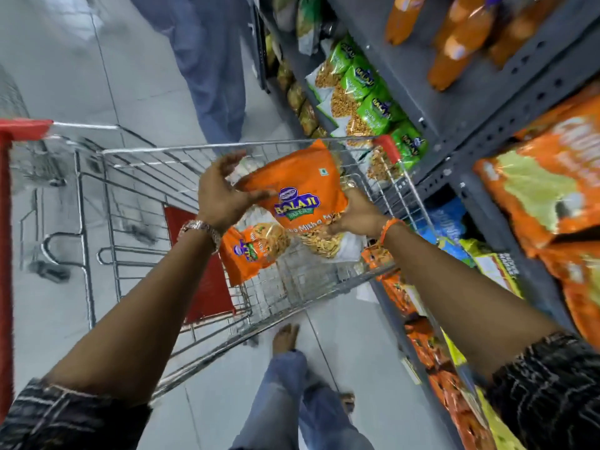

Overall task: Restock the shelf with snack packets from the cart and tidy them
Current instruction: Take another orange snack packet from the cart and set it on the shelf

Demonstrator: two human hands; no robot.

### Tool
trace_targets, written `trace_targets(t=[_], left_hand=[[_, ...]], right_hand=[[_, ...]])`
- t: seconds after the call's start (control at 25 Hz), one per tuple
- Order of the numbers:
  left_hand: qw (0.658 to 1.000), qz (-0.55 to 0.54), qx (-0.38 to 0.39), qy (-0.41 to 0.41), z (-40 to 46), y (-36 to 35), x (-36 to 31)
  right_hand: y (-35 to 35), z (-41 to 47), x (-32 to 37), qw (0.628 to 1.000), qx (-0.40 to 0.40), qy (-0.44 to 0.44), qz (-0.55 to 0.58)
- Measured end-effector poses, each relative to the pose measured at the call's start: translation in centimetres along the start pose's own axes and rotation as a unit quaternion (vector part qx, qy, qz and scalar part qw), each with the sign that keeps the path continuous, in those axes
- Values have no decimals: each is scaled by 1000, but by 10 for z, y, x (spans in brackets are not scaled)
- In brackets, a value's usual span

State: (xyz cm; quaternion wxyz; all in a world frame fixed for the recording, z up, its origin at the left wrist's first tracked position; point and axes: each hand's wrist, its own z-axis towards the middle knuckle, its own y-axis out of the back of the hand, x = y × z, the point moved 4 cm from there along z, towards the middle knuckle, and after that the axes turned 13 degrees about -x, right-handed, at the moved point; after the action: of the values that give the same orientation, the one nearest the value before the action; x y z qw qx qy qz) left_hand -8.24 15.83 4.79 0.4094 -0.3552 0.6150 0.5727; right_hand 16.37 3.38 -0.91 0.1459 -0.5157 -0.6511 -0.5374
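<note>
An orange Balaji snack packet (300, 186) is held above the wire cart (136, 177). My right hand (355, 216) grips its lower edge from the right. Spread fingers of my left hand (220, 193) touch the packet's left corner, thumb under it. A second orange packet (250, 251) lies inside the cart basket below my hands. The grey shelf (480, 131) stands to the right, with orange packets (545, 196) on one level and green packets (367, 89) further along.
Another person's legs (211, 69) stand in the aisle beyond the cart. My own leg and bare foot (285, 339) are by the cart's near side. A red cart handle (6, 254) lies at the left edge. Lower shelves hold orange, yellow and blue packets (444, 222).
</note>
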Motion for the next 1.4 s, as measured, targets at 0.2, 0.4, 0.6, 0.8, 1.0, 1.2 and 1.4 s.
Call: trace_targets(t=[0.2,0.4,0.6,0.8,1.0,1.2,1.4], left_hand=[[982,-188,34,-5,-12,-19,-80],[947,-303,103,-38,-49,-55,-194],[911,-382,128,-88,-86,-71,-298],[876,-431,190,-107,-141,-74,-405],[828,-474,288,-82,-201,-78,-499],[801,-464,375,-57,-255,-100,-578],[794,-423,434,-57,-293,-123,-641]], right_hand=[[86,-71,46,987,-94,26,127],[149,-137,60,961,-170,43,214],[202,-220,86,934,-222,96,263],[252,-307,108,880,-344,151,292],[306,-397,129,842,-417,157,304],[358,-464,136,801,-479,177,314],[416,-499,126,771,-538,169,296]])
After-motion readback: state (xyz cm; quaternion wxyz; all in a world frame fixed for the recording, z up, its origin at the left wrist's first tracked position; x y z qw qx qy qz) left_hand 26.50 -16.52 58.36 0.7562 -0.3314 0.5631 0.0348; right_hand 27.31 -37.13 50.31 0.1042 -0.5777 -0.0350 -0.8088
